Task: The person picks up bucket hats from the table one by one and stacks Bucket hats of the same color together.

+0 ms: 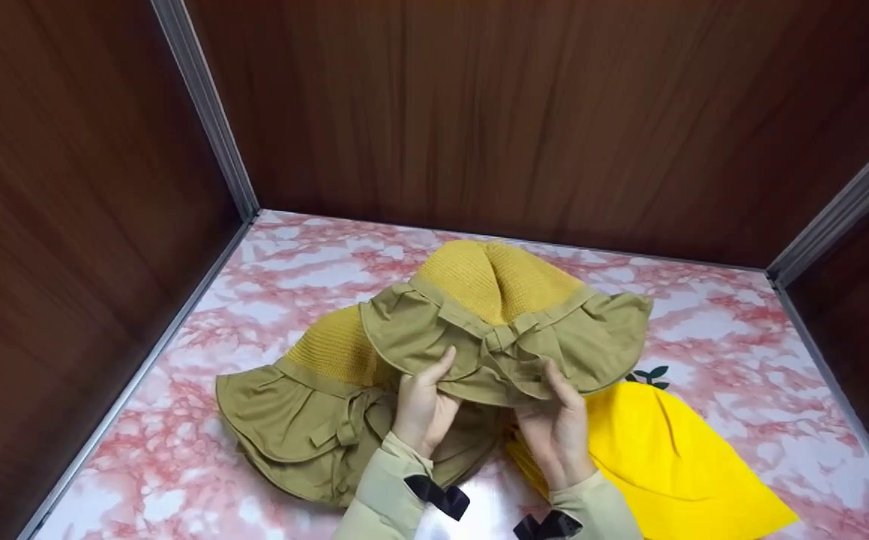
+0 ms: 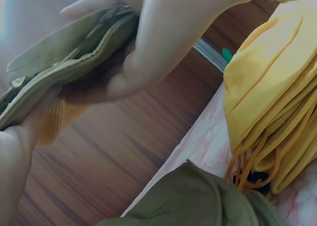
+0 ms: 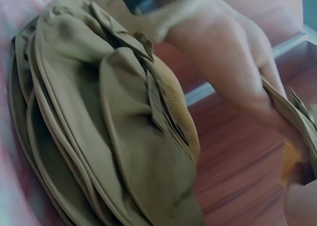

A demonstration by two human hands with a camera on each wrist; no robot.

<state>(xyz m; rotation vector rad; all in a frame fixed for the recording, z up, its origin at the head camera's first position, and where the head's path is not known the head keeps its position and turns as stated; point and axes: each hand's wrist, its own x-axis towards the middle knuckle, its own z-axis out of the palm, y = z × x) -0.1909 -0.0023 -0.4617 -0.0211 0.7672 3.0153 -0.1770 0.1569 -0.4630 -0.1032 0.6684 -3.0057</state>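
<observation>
Both hands hold up a sun hat with a woven mustard crown and a ruffled olive brim tied in a bow. The left hand pinches the front brim left of the bow, thumb on top and fingers beneath. On the bow's other side, the right hand grips the same brim edge in the same way. In the left wrist view the brim appears edge-on between the hands. Below and left lies a stack of similar olive-brimmed hats, partly covered by the held hat; the right wrist view shows its layered brims.
Bright yellow hats lie stacked on the right, with cords hanging from their edge. A dark green leaf-shaped piece shows behind them. Brown wood-grain panels with metal edging enclose the pink-and-white marbled table.
</observation>
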